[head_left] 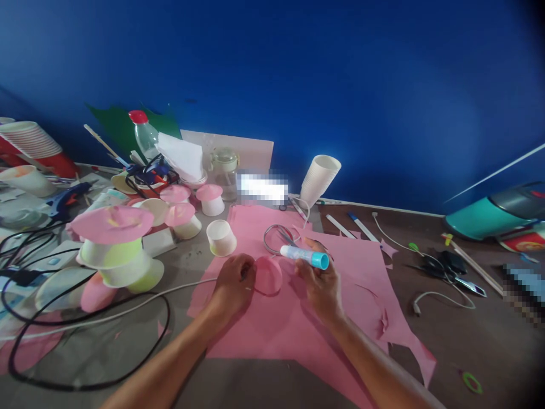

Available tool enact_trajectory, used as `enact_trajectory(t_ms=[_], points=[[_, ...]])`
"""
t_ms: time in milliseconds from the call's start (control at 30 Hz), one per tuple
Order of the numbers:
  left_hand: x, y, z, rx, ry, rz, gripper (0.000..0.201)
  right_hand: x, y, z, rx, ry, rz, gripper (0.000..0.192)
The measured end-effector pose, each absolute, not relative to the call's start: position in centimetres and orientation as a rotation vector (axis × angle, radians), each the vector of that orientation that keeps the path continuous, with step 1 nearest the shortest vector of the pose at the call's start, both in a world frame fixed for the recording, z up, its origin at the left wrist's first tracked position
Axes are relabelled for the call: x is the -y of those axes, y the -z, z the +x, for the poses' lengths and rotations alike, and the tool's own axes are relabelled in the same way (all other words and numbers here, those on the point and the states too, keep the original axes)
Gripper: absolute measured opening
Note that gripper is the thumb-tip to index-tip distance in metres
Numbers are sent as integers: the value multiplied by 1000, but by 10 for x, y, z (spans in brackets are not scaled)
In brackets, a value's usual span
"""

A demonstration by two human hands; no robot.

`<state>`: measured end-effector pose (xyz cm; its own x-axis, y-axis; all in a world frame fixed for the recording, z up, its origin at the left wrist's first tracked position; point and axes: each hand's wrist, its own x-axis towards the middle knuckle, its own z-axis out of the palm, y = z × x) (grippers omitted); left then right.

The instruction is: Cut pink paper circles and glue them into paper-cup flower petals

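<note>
The work surface is a grey-brown table [460,341] set against a deep blue wall [340,74]. A large sheet of pink paper [272,324] lies at the table's centre and serves as the reference landmark.

On the sheet, near its middle, the left hand [232,284] is closed around a pink-covered cup [268,275] lying on its side; the fingers grip the cup's left end. Just right of the cup, the right hand [319,284] is clamped on a glue stick [304,257], white-bodied with a blue end, held level above the sheet, its left end close to the cup; contact cannot be determined.

Scissors [276,236] rest on the sheet's far edge. A white paper cup [221,237] stands just left of the sheet. A stack of white cups [319,179] leans beyond it.

Printing on the glue stick is too small to read; two patches beyond and right of the sheet are blurred.
</note>
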<state>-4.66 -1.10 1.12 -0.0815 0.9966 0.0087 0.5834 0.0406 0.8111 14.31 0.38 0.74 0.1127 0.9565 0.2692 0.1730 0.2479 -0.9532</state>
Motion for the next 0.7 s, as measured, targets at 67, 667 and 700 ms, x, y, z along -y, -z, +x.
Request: enact_trajectory(t_ms=[67, 667, 700], points=[[11, -13, -46, -1702, -926, 1593, 15, -3, -8, 141, 1382, -759, -1196, 32], [16, -22, -44, -1598, -966, 1605, 19, 3, 8, 135, 1676, -666, -1099, 41], [16, -22, -45, -1591, -968, 1612, 19, 2, 9, 136, 1669, -667, -1097, 41]])
